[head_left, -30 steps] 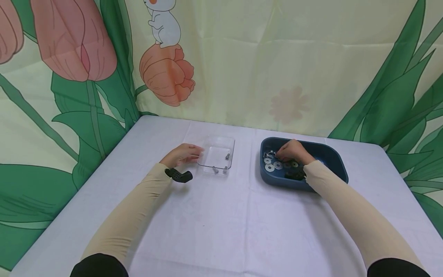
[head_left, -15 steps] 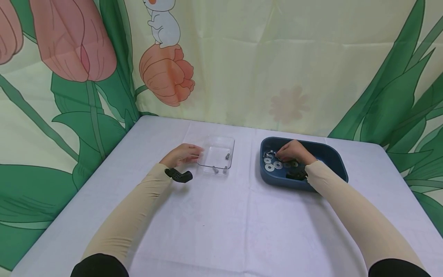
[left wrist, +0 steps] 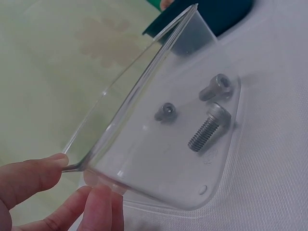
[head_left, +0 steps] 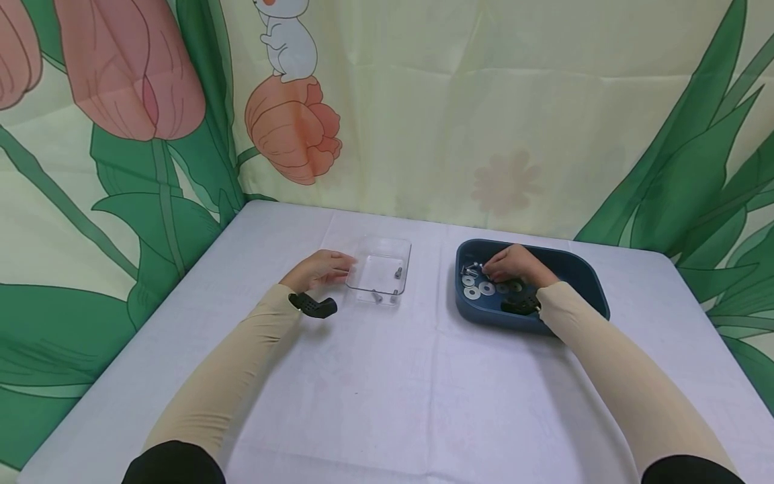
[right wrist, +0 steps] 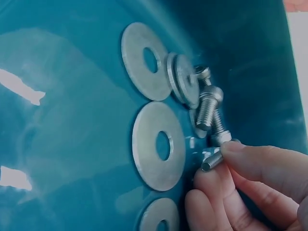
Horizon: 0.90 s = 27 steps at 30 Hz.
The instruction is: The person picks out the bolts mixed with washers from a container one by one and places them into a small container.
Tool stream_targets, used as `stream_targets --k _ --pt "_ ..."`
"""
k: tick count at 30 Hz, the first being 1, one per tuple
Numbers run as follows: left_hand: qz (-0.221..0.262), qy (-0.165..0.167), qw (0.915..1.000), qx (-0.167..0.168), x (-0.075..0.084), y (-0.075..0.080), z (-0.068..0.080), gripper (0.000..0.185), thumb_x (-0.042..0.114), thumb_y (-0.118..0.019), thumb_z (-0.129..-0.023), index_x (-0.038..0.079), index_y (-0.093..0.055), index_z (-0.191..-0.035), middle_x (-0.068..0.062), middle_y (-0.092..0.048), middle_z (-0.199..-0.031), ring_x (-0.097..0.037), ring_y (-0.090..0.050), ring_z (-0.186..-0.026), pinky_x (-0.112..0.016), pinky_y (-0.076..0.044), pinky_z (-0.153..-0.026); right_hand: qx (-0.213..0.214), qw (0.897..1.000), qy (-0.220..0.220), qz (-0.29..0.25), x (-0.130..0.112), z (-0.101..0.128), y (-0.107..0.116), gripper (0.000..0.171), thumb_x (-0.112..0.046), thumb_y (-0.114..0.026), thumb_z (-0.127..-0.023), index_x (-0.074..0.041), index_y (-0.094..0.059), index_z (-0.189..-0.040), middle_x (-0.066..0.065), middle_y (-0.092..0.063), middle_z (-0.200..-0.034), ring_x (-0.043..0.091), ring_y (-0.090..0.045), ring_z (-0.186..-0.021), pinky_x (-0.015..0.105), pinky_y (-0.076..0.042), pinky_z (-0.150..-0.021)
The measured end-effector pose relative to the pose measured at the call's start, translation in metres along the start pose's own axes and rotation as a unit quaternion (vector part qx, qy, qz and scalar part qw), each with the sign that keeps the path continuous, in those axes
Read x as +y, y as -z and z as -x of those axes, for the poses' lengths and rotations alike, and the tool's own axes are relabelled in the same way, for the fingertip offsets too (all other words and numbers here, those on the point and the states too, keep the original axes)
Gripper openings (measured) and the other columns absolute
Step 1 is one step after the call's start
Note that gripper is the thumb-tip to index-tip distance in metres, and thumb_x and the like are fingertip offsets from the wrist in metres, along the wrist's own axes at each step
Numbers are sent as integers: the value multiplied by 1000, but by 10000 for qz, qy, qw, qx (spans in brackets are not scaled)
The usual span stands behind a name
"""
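My left hand (head_left: 320,269) pinches the left side of a clear plastic box (left wrist: 154,159), thumb at the rim and fingers against the outer wall. Three socket-head bolts (left wrist: 210,127) lie inside the box. Over on the right, my right hand (head_left: 517,264) reaches down into a dark blue tray (head_left: 496,318). In the right wrist view, its thumb and fingers pinch a small bolt (right wrist: 212,161), whose head is mostly hidden by the thumb. Several more bolts (right wrist: 210,107) are heaped just beyond the fingertips, with flat washers (right wrist: 143,147) spread beside them.
Both containers stand on a white cloth-covered table (head_left: 387,390), with a strip of cloth between them. Behind the table hangs a pale curtain (head_left: 423,134) printed with flowers and leaves. Black bands (head_left: 316,306) sit on both wrists.
My right wrist has shifted slightly to the right while its fingers stay at the bolts. The left hand and the clear box have kept their place.
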<state>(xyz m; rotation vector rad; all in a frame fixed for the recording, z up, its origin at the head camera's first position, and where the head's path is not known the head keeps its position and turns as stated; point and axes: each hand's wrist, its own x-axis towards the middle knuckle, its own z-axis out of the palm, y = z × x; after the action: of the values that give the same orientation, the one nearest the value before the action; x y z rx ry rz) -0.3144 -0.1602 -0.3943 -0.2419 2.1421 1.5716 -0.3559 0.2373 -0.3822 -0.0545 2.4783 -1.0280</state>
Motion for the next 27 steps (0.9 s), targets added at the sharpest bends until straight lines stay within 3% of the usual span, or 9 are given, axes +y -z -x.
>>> stream_targets --k 13,23,27 --pt "-38 -88 9999 -70 0 0 1 45 21 -55 -95 -1 -48 -133 -15 -49 -136 -25 -48 -124 -33 -42 -105 -238 9986 247 -401 0 4 6 35 -13 -61 -91 11 -60 -116 4 -72 -88 8 -67 -74 32 -57 -78" --pt "9 12 10000 -9 -1 0 0 45 23 -57 -94 0 -49 -133 -13 -50 -134 -23 -49 -121 -32 -42 -103 -288 9968 489 -563 -2 9 10 35 -10 -60 -91 14 -58 -117 6 -72 -91 11 -68 -76 31 -57 -77" --pt "93 -10 10000 -31 -1 0 0 43 19 -55 -95 0 -49 -133 -13 -51 -133 -22 -50 -119 -26 -46 -97 -280 9956 543 -704 -3 11 12 36 -10 -58 -92 15 -56 -118 8 -72 -94 11 -68 -78 31 -57 -79"
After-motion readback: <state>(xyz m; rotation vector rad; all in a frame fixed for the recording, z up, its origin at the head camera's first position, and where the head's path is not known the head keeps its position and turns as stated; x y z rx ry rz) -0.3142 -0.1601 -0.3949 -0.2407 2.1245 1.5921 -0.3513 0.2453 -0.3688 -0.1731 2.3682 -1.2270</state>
